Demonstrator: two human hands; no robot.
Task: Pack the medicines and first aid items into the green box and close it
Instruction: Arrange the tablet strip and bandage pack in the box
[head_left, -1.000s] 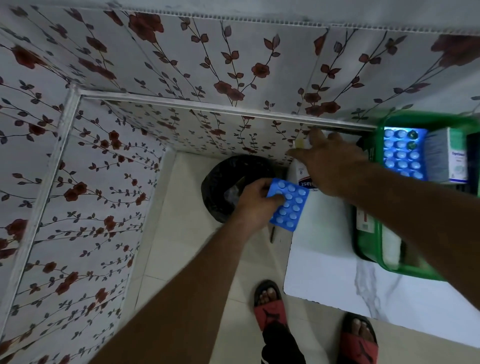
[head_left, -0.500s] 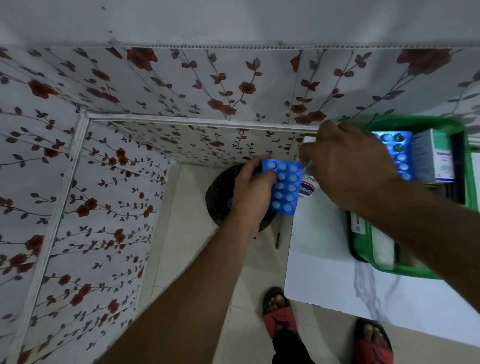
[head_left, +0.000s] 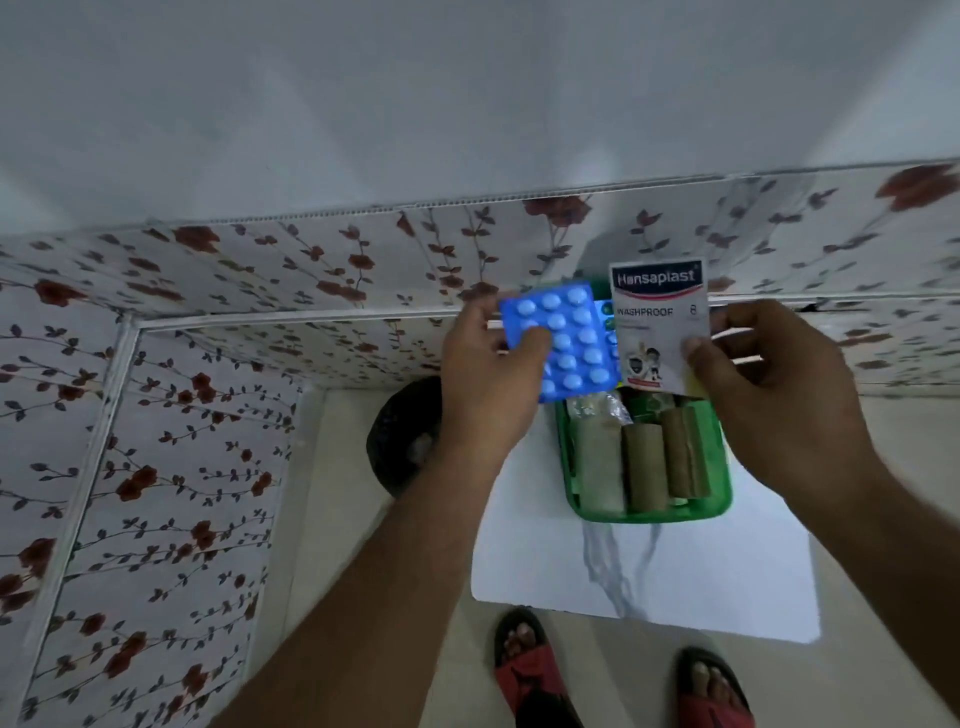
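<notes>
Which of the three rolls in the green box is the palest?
The leftmost roll, cream-white and beside the box's left wall. The middle roll and right roll are darker olive-brown.

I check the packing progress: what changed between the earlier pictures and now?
The right hand lifted the Hansaplast packet off the table and holds it above the green box. The left hand raised the blue blister pack beside it, same grip. The box stayed open.
</notes>
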